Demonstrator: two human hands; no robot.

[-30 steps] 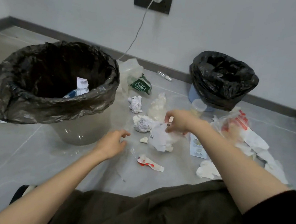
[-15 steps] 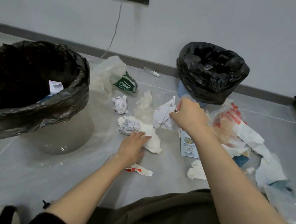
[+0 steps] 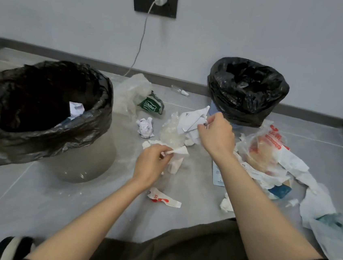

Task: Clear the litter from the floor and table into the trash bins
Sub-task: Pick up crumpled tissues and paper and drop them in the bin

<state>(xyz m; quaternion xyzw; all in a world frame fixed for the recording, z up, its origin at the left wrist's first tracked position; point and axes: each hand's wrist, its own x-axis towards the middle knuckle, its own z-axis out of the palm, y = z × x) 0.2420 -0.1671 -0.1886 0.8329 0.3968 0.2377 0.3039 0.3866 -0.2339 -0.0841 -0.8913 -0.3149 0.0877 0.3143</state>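
Observation:
Litter lies on the grey floor between two bins lined with black bags. My left hand [image 3: 151, 163] pinches a white tissue [image 3: 177, 160] lifted just off the floor. My right hand [image 3: 216, 134] grips a crumpled white paper [image 3: 190, 122] held up in front of the small bin [image 3: 246, 91] at the back right. The large bin [image 3: 41, 114] stands at the left with some paper inside. A crumpled paper ball [image 3: 145, 127] and a clear plastic wrap [image 3: 171, 133] lie between the hands and the large bin.
A green packet [image 3: 151, 105] and a clear bag [image 3: 131, 92] lie by the wall. A red-printed plastic bag [image 3: 268, 150] and more wrappers spread to the right. A red-and-white wrapper [image 3: 164, 199] and a tissue [image 3: 226, 204] lie near my knee. A charger cable [image 3: 140, 42] hangs from the wall socket.
My left hand has closed on the white tissue and raised it. My right hand has lifted the white paper further toward the small bin.

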